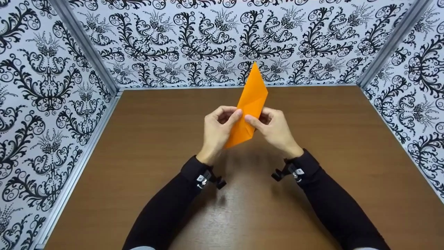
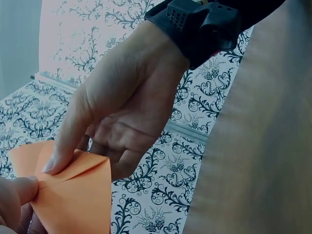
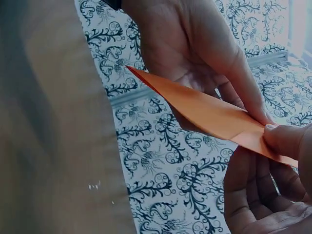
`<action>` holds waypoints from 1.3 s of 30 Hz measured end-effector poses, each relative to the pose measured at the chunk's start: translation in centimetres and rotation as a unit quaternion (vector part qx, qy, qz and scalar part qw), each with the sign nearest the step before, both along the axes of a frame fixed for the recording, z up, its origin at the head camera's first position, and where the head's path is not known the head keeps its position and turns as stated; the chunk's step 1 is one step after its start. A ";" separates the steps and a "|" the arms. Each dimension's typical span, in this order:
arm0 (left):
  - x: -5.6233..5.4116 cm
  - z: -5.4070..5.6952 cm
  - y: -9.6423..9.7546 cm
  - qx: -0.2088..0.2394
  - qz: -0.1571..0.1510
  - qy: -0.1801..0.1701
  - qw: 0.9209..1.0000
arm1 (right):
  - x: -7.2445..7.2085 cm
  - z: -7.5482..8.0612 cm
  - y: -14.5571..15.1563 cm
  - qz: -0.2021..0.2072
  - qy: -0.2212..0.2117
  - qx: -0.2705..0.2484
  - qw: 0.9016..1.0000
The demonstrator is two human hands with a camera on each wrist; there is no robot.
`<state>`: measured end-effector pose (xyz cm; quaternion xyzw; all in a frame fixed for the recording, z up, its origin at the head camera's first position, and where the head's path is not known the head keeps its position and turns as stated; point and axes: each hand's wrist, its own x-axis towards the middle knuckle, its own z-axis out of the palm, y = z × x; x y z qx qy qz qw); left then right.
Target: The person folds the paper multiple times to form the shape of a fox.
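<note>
A folded sheet of orange paper [image 1: 255,92] is held up over the table, its long pointed end toward the back wall. My left hand [image 1: 218,128] pinches its left edge, thumb on the front face and fingers behind. From the other side my right hand [image 1: 277,128] pinches the right edge, the two thumbs close together. In the left wrist view a crease and a raised flap show on the orange paper [image 2: 78,195] beside the thumb. The right wrist view shows the orange paper [image 3: 209,112] nearly edge-on, its layers slightly apart along one side.
Below the hands lies a brown wooden table [image 1: 156,132]. Walls covered in black-and-white floral paper [image 1: 45,86] enclose it at the back and both sides, with grey metal posts [image 1: 86,45] at the corners. A dark camera mount [image 1: 208,178] is strapped on each wrist.
</note>
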<state>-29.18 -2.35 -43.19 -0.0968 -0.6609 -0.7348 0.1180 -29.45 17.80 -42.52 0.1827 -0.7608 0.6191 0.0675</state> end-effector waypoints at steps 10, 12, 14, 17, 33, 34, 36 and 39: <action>0.2 0.3 -0.2 0.011 -0.011 -0.013 1.000 | 0.2 0.7 0.7 0.012 0.019 0.027 0.999; 0.2 0.3 -0.1 0.017 -0.010 -0.011 1.000 | 0.2 0.7 0.6 0.012 0.017 0.026 0.999; 0.3 0.3 -0.1 0.023 -0.011 -0.007 1.000 | 0.3 0.6 0.6 0.011 0.017 0.026 0.999; 0.4 0.2 0.0 0.029 -0.012 0.000 0.999 | 0.4 0.6 0.5 0.009 0.015 0.020 1.000; 0.9 -0.2 0.4 0.010 0.014 0.066 0.998 | 0.6 0.5 -0.1 -0.015 0.034 -0.027 0.999; 0.9 -0.3 0.4 0.010 0.015 0.069 0.997 | 0.6 0.4 -0.1 -0.016 0.035 -0.027 0.999; 0.9 -0.4 0.3 0.006 0.017 0.073 0.997 | 0.6 0.3 -0.2 -0.017 0.038 -0.023 0.999; 0.9 -0.5 0.2 -0.004 0.009 0.073 0.997 | 0.6 0.2 -0.1 -0.017 0.044 -0.019 0.999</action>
